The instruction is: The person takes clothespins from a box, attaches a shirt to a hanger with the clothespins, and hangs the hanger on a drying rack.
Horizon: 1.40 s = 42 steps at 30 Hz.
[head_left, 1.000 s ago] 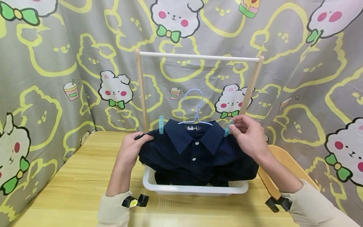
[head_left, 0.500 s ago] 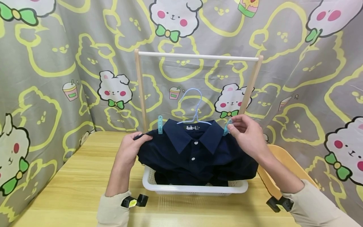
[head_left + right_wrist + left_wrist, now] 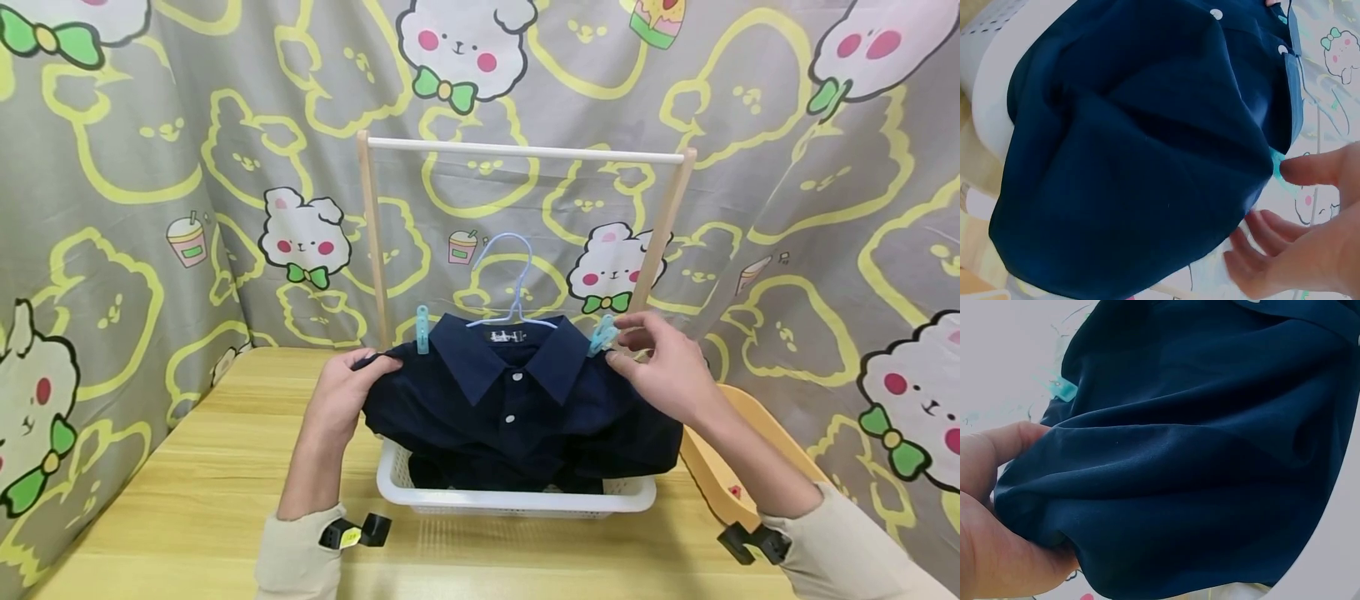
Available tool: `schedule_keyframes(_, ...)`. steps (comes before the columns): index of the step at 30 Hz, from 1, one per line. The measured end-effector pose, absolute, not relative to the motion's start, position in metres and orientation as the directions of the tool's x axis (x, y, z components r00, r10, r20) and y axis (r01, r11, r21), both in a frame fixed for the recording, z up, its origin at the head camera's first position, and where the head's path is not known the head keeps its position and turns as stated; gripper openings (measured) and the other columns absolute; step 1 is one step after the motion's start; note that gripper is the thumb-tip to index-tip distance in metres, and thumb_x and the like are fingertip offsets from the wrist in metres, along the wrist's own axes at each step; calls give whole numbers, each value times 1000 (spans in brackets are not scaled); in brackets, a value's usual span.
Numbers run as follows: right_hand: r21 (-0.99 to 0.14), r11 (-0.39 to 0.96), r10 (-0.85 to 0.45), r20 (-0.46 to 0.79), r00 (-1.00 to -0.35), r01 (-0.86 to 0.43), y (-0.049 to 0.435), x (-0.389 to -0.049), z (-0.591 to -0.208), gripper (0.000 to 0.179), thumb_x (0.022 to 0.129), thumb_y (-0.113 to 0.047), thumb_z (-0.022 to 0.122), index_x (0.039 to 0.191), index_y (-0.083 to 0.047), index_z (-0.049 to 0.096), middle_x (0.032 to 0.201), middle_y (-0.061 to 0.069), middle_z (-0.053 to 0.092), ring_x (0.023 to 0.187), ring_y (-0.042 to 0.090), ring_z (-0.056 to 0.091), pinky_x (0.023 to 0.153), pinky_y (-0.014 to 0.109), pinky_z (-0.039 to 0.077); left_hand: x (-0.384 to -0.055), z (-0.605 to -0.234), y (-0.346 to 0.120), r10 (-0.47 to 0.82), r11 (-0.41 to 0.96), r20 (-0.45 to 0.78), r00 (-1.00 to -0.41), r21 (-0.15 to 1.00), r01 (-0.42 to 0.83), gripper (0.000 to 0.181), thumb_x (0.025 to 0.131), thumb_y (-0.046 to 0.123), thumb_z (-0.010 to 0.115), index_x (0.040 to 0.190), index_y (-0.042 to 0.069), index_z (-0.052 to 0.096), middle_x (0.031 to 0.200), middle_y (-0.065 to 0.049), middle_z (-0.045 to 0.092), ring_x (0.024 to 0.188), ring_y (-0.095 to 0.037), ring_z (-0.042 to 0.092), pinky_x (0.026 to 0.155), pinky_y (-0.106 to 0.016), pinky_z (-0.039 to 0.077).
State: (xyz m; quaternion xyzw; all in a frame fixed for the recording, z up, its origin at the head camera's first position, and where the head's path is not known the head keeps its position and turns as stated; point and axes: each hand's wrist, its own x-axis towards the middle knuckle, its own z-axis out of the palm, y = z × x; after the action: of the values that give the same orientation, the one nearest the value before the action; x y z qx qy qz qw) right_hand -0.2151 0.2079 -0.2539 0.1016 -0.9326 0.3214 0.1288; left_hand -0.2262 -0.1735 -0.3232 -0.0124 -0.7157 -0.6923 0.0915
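A dark navy collared shirt (image 3: pixel 457 425) with white buttons spreads over a white basket (image 3: pixel 517 501), a pale blue hanger (image 3: pixel 519 287) inside its collar. My left hand (image 3: pixel 339 392) pinches the shirt's shoulder between thumb and fingers, as the left wrist view (image 3: pixel 1004 544) also shows. One light-blue clothespin (image 3: pixel 423 331) stands upright on the left shoulder. Another clothespin (image 3: pixel 602 336) grips the right shoulder at a slant. Around it my right hand (image 3: pixel 671 371) has thumb and fingers parted. In the right wrist view those fingers hover at the cloth's edge, holding nothing.
A wooden rack with a white rod (image 3: pixel 525 151) rises behind the basket. To the right, an orange tray (image 3: pixel 708 467) lies partly beneath the right forearm. Patterned curtains (image 3: pixel 300 150) enclose the back and sides of the wooden table (image 3: pixel 187 500).
My right hand has let go of the right clothespin, its fingers spreading and pulling slightly back to the right. The clothespin stays on the shirt. The left hand keeps its hold.
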Motion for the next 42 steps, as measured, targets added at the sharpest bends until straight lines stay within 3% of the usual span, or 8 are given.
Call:
schedule_keyframes(9, -369, 890, -225, 157, -962, -269, 223, -219, -258, 72, 97, -48, 63, 145, 3, 44, 132, 34, 56, 120, 50, 54, 97, 68, 37, -226, -323, -174, -113, -1, 142, -983, 990, 143, 38, 93, 15, 71, 60, 14, 50, 55, 5, 48, 59, -14, 58, 59, -25, 49)
schedule_keyframes(16, -365, 897, -243, 64, -968, -250, 228, -219, -264, 84, 100, -54, 57, 150, 9, 31, 144, 38, 44, 130, 53, 44, 104, 69, 36, -225, -322, -173, -112, -15, 144, -983, 989, 146, 38, 93, 14, 70, 61, 13, 51, 56, 4, 49, 60, -15, 59, 59, -25, 50)
schedule_keyframes(35, -495, 822, -245, 143, -959, -284, 228, -223, -281, 61, 99, -48, 62, 142, -7, 49, 132, 22, 61, 119, 40, 58, 97, 59, 46, -225, -322, -174, -118, 2, 144, -982, 989, 145, 36, 93, 15, 70, 62, 13, 52, 58, 4, 51, 65, -15, 59, 62, -25, 50)
schedule_keyframes(42, -531, 798, -213, 194, -958, -285, 229, -226, -284, 39, 96, -38, 68, 122, -9, 64, 112, 12, 69, 101, 30, 61, 87, 46, 47, -225, -321, -174, -116, 15, 144, -983, 990, 144, 37, 93, 15, 71, 62, 13, 52, 59, 4, 51, 65, -15, 59, 62, -25, 50)
